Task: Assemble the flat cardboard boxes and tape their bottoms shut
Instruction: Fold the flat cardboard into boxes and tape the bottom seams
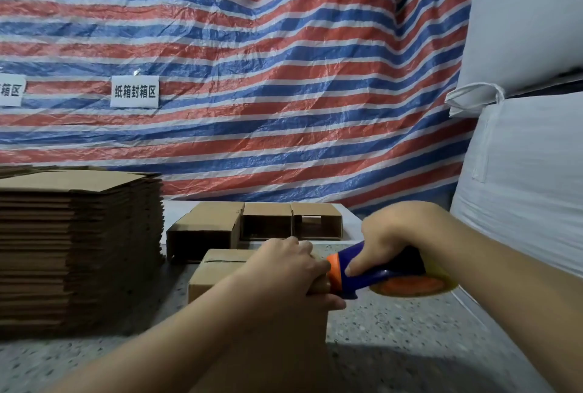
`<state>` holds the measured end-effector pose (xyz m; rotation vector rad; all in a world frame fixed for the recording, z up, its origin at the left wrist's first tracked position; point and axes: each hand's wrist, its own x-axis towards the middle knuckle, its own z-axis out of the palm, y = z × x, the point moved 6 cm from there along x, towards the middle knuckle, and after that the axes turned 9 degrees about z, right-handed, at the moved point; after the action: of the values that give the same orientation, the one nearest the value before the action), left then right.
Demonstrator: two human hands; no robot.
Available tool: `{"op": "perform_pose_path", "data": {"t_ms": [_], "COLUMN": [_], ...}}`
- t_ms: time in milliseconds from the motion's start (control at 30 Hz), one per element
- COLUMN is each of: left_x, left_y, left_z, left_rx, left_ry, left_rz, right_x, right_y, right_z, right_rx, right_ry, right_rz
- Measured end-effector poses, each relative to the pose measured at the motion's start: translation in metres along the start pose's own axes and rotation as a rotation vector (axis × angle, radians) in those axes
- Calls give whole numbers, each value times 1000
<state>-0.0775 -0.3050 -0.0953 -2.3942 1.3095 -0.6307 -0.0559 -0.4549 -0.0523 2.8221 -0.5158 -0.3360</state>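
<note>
2 hands are on this job at once: your left hand (284, 269) lies over the right end of the box (217, 272) standing in front of you on the speckled tabletop (394, 329), fingers curled down over its top edge and clamped on the cardboard, while your right hand (391, 241) has its fingers wrapped tight round the blue handle of the tape dispenser (378, 272). The dispenser's orange-trimmed head touches the box's right end, just beside your left fingertips, and its roll sits out to the right.

Judging by that, you are starting or finishing a strip over the closed flap seam, which shows as a dark line on the top face. Keep the left hand pressing so the flaps stay flush and the box cannot slide. Run the dispenser straight along the seam with steady pressure, and keep your left fingers out of the cutter's path.

3 assembled boxes (268, 222) lie on their sides near the striped tarpaulin (284, 77), and the stack of flat boxes (79, 244) waits at your left.
</note>
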Motion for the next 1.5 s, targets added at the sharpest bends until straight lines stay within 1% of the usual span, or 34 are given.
{"op": "perform_pose_path", "data": {"t_ms": [167,267,333,433,600,633,733,833,867,900,967,1033,1167,1233,1300,1400,1500], "left_x": [2,3,0,-7,-11,-10,-7,-8,-9,-8,-7,-4,-2,-1,-1,-1,-1], "left_y": [1,2,0,-5,-5,-5,-8,-8,-8,-8,-8,-7,-9,-10,-10,-10,-9], "left_z": [3,4,7,10,14,16,19,21,22,23,22,22,24,25,25,25,24], "left_rx": [-18,-54,-78,-130,-180,-186,-186,-181,-185,-192,-229,-287,-383,-420,-441,-447,-431], "left_ry": [25,13,1,-8,4,2,20,47,49,48,50,36,12,0,-22,-37,-27], "left_rz": [-8,-31,-51,-77,-90,-92,-88,-88,-90,-91,-86,-57,-38,-31,-15,-10,-11], "right_x": [-22,-35,-40,-37,-29,-27,-19,-6,1,8,19,29,47,54,61,66,66], "right_y": [-7,-14,-16,-7,28,32,9,-37,-44,-44,-30,-17,-4,9,14,14,12], "right_z": [-8,-17,-23,-32,-33,-31,-11,48,65,75,78,87,124,143,158,164,156], "right_rx": [-101,-219,-266,-198,-32,-20,-127,-387,-412,-370,-129,81,303,421,438,383,308], "right_ry": [32,66,60,-25,-188,-194,-87,-26,17,75,250,371,488,506,493,510,458], "right_rz": [26,21,18,55,127,135,82,-16,-28,-6,65,114,161,207,239,272,308]}}
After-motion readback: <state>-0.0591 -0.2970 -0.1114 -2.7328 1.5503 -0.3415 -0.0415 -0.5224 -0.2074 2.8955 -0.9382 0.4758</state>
